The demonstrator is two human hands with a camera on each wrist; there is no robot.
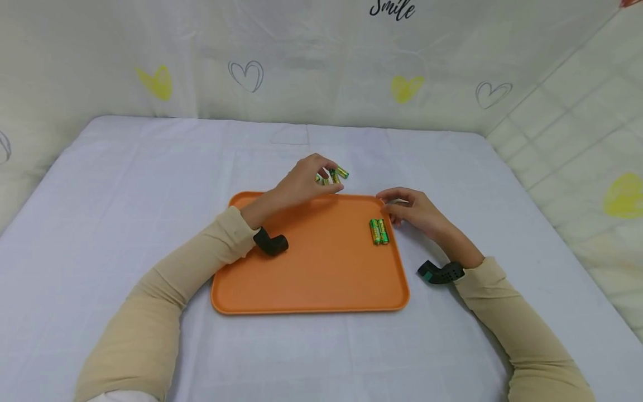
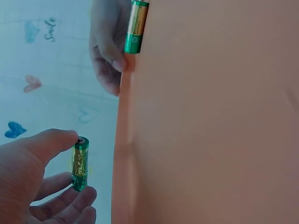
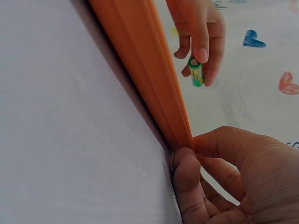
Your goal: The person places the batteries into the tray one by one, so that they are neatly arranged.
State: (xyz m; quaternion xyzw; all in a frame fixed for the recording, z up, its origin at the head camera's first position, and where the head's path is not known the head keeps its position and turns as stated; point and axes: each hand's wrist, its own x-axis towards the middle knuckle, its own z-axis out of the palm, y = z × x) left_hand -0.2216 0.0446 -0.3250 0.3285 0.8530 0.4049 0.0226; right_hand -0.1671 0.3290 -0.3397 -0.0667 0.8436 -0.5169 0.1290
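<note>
Between thumb and fingertips, my left hand (image 1: 308, 177) pinches a green and gold battery (image 2: 80, 163) by its ends, just beyond the far rim of an orange tray (image 1: 321, 268). Other batteries (image 1: 342, 172) lie on the table around that hand, partly hidden by it. My right hand (image 1: 417, 212) grips the tray's far right corner; in the right wrist view its thumb and fingers (image 3: 187, 170) close on the rim. Two matching batteries (image 1: 379, 231) lie side by side on the tray near its right edge, close to the right hand.
A white cloth covers the table (image 1: 125, 184) around the tray. Behind it hangs a pale curtain (image 1: 321, 61) with printed hearts. Each wrist wears a black device (image 1: 271, 243); the left one is above the tray's left part.
</note>
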